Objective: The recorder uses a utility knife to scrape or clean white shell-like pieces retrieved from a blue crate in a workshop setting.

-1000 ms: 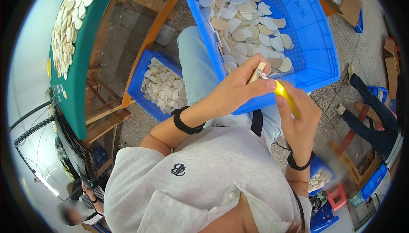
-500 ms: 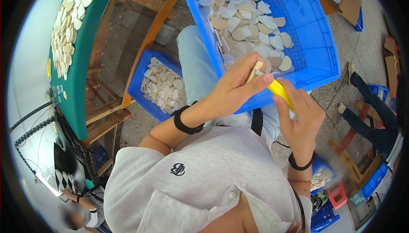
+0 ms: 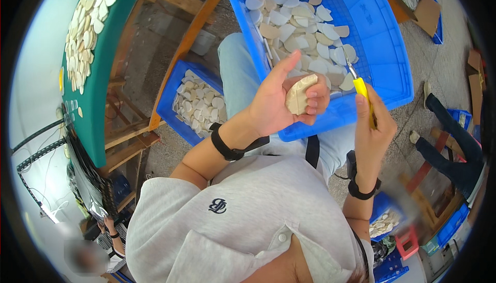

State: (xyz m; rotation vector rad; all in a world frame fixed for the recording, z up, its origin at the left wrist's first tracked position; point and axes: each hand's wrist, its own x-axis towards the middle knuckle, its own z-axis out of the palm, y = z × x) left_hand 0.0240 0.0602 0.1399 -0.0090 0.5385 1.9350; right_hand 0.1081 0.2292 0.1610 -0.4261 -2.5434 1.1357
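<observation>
In my left hand (image 3: 273, 102) lies a thick cream half-round piece (image 3: 299, 96), its flat side toward me, with the fingers curled round its far edge and the thumb raised off it. My right hand (image 3: 373, 128) grips a yellow-handled knife (image 3: 361, 87) with a thin metal blade that points up and away, apart from the piece. Both hands are over the near edge of a large blue bin (image 3: 385, 40) on my lap. Many thin cream and white half-round pieces (image 3: 294, 22) are heaped inside it.
To the left, a smaller blue bin (image 3: 166, 94) holds similar pieces. A green-topped table (image 3: 103, 97) carries another heap on the far left. A cardboard box (image 3: 428, 11) stands at the upper right. At the right a person's legs (image 3: 447, 156) show; another person (image 3: 116, 247) is at lower left.
The knife has come away from the piece, and my right hand has turned so the blade points up. My left hand has opened its thumb, baring the piece's broad face.
</observation>
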